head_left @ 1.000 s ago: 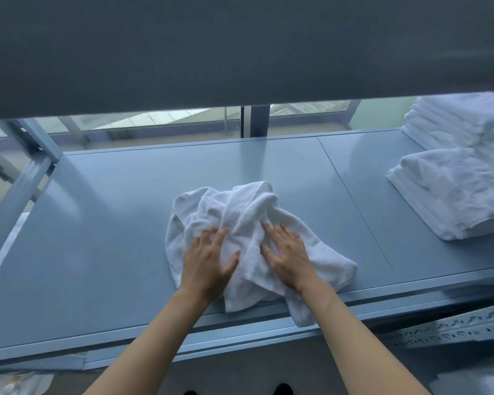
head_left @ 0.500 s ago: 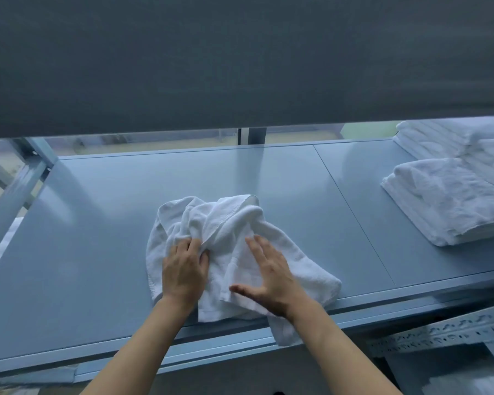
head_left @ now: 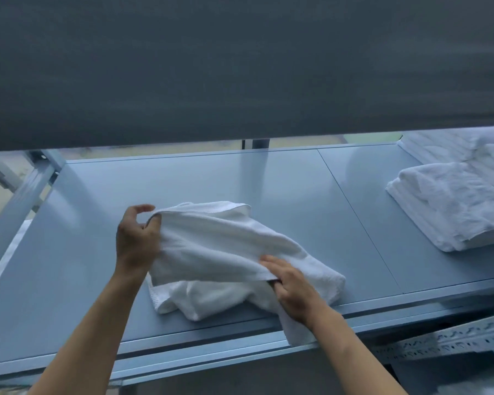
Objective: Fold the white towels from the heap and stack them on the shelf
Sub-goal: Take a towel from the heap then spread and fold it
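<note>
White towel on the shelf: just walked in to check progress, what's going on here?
A person is working on one white towel on the grey shelf. The left hand pinches a raised edge, the right hand grips the near edge. The towel is rumpled, not yet folded, one end hanging over the shelf's front. Folded towels sit stacked at the right.

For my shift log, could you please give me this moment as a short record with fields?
item: white towel, unfolded and rumpled, on the shelf, one end hanging over the front edge
left: left hand pinches the towel's far left edge, held raised off the shelf
right: right hand grips the near edge
finished: folded stack at the shelf's right end
</note>
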The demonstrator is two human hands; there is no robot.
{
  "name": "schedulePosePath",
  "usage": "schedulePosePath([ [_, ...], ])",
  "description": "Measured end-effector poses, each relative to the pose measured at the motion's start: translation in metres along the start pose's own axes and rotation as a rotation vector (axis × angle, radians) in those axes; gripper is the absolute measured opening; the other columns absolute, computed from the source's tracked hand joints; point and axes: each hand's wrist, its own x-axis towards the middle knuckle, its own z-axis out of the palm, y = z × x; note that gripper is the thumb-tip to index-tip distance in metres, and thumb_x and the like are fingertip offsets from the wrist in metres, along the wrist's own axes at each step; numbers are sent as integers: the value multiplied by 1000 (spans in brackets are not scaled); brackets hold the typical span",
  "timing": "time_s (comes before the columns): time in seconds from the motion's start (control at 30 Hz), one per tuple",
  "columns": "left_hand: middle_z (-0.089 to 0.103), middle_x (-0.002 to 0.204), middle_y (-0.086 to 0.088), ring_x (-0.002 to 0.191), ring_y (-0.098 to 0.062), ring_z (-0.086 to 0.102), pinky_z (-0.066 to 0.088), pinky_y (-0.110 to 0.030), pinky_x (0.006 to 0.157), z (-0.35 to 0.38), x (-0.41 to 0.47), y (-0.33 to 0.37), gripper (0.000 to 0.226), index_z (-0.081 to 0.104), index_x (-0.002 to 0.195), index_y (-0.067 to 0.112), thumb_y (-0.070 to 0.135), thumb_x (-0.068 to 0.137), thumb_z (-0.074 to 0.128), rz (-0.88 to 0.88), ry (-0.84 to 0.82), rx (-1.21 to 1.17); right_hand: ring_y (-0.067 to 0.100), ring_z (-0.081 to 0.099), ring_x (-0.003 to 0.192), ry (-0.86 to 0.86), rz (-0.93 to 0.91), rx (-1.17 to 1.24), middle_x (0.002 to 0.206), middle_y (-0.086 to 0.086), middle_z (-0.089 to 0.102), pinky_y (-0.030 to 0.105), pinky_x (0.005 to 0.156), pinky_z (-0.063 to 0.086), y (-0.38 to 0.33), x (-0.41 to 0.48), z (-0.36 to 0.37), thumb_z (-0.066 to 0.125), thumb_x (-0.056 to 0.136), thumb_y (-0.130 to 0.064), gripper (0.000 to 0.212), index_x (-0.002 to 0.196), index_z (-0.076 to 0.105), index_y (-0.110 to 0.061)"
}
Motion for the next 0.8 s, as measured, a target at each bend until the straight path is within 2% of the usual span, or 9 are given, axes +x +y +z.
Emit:
schedulePosePath([
  [0.07, 69, 87, 7, 78, -20, 64, 52, -23, 70, -3, -1, 12, 26, 67, 123, 21, 21, 98, 65, 5, -43, -107, 14, 52, 136, 151, -10, 50, 145, -5, 60, 28, 118, 36, 0, 5, -9, 40, 90, -21, 54, 138, 63, -19],
  [0.13, 75, 97, 1, 83, -14, 70, 58, -25, 73, -3, -3, 22, 32, 63, 132, 28, 24, 100, 63, -26, -173, -279, 11, 57, 130, 285, -23, 74, 139, -7, 64, 31, 112, 43, -3, 10, -21, 40, 92, -27, 51, 136, 64, -21],
  [0.23, 67, 128, 5, 109, -10, 70, 60, -29, 83, 6, -5, 26, 61, 43, 151, 31, 21, 95, 65, -1, -454, -426, 13, 62, 120, 456, -19, 69, 129, -4, 69, 28, 104, 47, -6, 17, -32, 44, 95, -21, 42, 129, 66, -17],
  [0.3, 55, 144, 10, 125, -9, 61, 56, -31, 94, 18, -6, 19, 76, 35, 155, 32, 9, 88, 61, 125, -527, -291, 16, 63, 113, 565, 34, 67, 122, -3, 71, 30, 97, 50, -1, 22, -34, 44, 95, -21, 38, 124, 67, -17],
  [0.4, 45, 152, 8, 138, -15, 49, 49, -38, 107, 35, -12, 1, 87, 36, 156, 26, -12, 81, 59, 303, -446, 22, 28, 65, 98, 667, 260, 108, 106, 5, 74, 36, 80, 50, 18, 28, -44, 42, 97, -32, 32, 104, 69, -17],
  [0.53, 40, 158, -7, 149, -28, 33, 33, -52, 120, 55, -14, -17, 89, 39, 155, 24, 34, 77, 83, 538, -499, 338, 41, 62, 92, 727, 494, 128, 96, 19, 70, 39, 72, 43, 45, 36, -68, 43, 99, -32, 32, 81, 58, -10],
  [0.63, 27, 166, -2, 154, -29, 22, 27, -56, 121, 75, -22, -20, 98, 27, 157, 41, 66, 75, 73, 556, -618, 564, 38, 58, 119, 702, 530, 33, 132, 14, 64, 44, 95, 46, 47, 40, -77, 47, 98, -28, 29, 115, 67, -15],
  [0.7, 14, 170, 3, 157, -28, 12, 17, -57, 124, 87, -29, -21, 96, 14, 159, 45, 71, 82, 65, 481, -675, 667, 35, 44, 140, 641, 454, -52, 154, 12, 46, 50, 110, 38, 39, 41, -68, 56, 96, -19, 47, 142, 54, -11],
  [0.8, 7, 172, 3, 158, -26, 9, 14, -57, 124, 100, -36, -25, 95, 4, 160, 44, 77, 86, 52, 416, -662, 735, 32, 35, 148, 538, 37, -255, 160, 13, 39, 52, 115, 33, 18, 33, -36, 60, 91, -35, 60, 147, 51, -18],
])
